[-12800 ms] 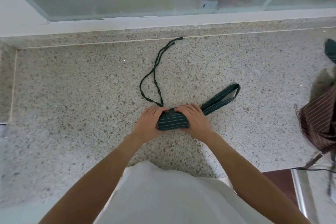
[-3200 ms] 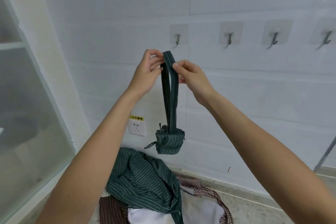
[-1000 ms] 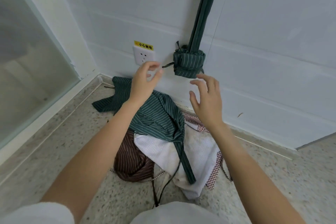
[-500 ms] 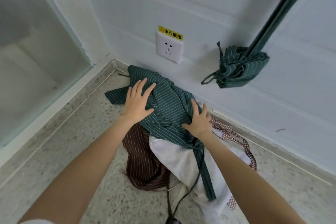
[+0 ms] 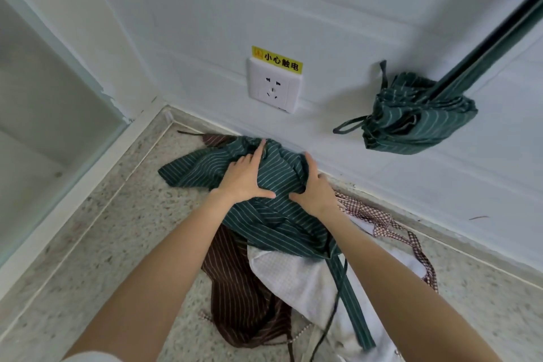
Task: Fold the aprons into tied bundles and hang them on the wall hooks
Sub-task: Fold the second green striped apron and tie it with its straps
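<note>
A tied green striped apron bundle (image 5: pixel 411 117) hangs against the white wall by its strap (image 5: pixel 493 38), which runs up out of view at the top right. A loose green striped apron (image 5: pixel 279 214) lies on top of a heap on the speckled counter. My left hand (image 5: pixel 244 176) rests flat on it, fingers straight and spread. My right hand (image 5: pixel 316 191) lies on the same apron just to the right, thumb on the cloth; its fingertips are hidden in the folds. The hooks are out of view.
Under the green apron lie a brown striped apron (image 5: pixel 238 294), a white one (image 5: pixel 296 279) and a red checked one (image 5: pixel 382 217). A wall socket (image 5: pixel 274 85) with a yellow warning label sits above the heap. A frosted glass panel (image 5: pixel 44 103) closes the left side.
Both hands have come down from the hung bundle onto the loose green apron and now sit closer together and nearer the wall. The view has dipped toward the heap.
</note>
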A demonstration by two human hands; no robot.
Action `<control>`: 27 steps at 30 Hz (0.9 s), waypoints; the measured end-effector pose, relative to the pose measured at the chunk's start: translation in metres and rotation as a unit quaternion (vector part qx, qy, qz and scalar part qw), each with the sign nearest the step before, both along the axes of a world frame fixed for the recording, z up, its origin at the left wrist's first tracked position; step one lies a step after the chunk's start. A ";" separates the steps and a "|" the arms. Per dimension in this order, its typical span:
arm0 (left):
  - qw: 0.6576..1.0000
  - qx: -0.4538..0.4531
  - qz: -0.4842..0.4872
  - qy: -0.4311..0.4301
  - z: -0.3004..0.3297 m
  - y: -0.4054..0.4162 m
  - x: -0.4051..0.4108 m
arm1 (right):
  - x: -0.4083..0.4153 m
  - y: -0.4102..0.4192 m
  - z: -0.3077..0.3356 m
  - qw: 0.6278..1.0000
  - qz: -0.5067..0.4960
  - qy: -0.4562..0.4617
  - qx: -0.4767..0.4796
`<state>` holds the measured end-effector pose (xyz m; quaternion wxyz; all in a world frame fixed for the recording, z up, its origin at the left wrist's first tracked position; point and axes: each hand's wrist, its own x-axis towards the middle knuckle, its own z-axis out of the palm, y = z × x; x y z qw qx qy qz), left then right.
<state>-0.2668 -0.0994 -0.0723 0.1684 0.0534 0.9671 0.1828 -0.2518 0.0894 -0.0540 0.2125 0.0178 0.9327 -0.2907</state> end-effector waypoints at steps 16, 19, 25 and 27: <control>0.919 0.130 0.142 0.343 0.106 0.003 0.143 | 0.089 0.014 0.105 0.947 0.106 0.237 -0.188; 0.923 0.099 0.160 0.337 0.110 0.010 0.199 | 0.135 0.023 0.112 0.939 0.155 0.233 -0.200; 0.915 0.161 0.233 0.288 0.112 0.038 0.332 | 0.246 0.035 0.106 0.928 0.240 0.225 -0.173; 0.906 0.179 0.270 0.273 0.111 0.045 0.376 | 0.280 0.037 0.103 0.923 0.266 0.206 -0.189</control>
